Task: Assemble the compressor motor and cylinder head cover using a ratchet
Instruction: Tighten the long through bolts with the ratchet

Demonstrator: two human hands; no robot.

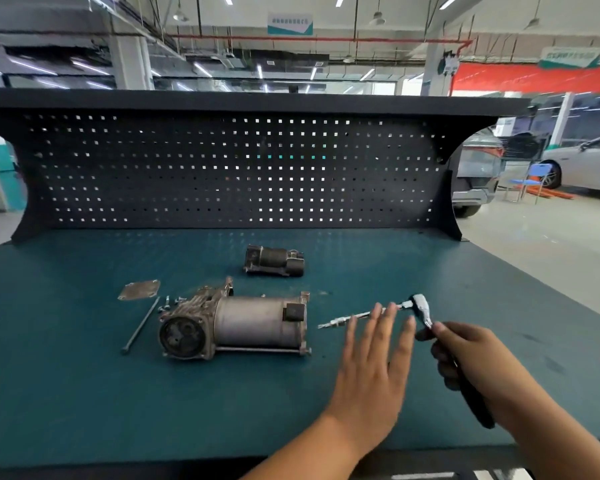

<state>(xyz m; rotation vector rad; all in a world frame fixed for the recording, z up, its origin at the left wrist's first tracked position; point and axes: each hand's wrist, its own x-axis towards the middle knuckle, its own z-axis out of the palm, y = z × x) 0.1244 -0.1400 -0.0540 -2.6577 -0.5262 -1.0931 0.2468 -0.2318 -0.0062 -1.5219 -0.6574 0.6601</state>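
The compressor motor (253, 325), a grey cylinder with a cast housing at its left end, lies on its side on the green bench (84, 393). A flat cylinder head cover plate (139, 289) lies to its upper left. A long bolt (141, 325) and several small bolts (168, 304) lie beside the housing. My right hand (465, 355) grips the black handle of a ratchet (421, 306), whose long extension (357, 316) points left toward the motor. My left hand (374, 362) hovers with straight, spread fingers in front of the extension, holding nothing.
A second, smaller dark motor part (274, 261) lies farther back on the bench. A black pegboard (222, 168) stands along the back edge. Cars and a blue chair (530, 181) are on the shop floor to the right.
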